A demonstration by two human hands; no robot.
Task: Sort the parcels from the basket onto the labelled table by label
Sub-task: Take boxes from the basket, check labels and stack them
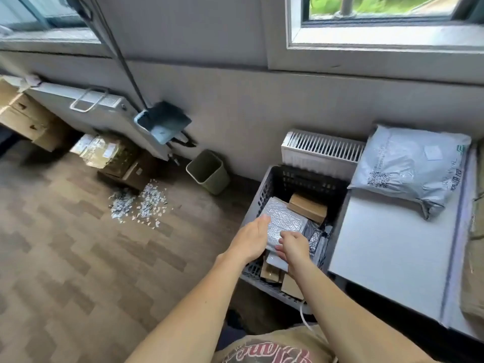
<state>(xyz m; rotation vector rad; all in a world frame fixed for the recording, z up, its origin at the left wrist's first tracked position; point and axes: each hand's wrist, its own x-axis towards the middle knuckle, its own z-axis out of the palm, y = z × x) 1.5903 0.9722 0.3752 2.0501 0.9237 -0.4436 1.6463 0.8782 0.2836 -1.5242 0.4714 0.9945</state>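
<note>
A dark grey slotted basket [272, 184] stands on the floor left of the white table [387, 258]. Inside lie a silver bubble-wrap parcel [284, 218], a small brown carton [309, 206] and several other parcels underneath. My left hand [248, 239] lies against the silver parcel's left edge with its fingers straight. My right hand [293, 248] grips the parcel's near edge, fingers curled over it. A large grey poly mailer [408, 169] lies at the far end of the table.
A green waste bin [209, 171] stands by the wall, with a dustpan [162, 124] leaning above it. Shredded paper [138, 203] litters the wood floor. A white radiator [322, 150] sits behind the basket. Cardboard boxes [117, 158] are stacked at the left wall.
</note>
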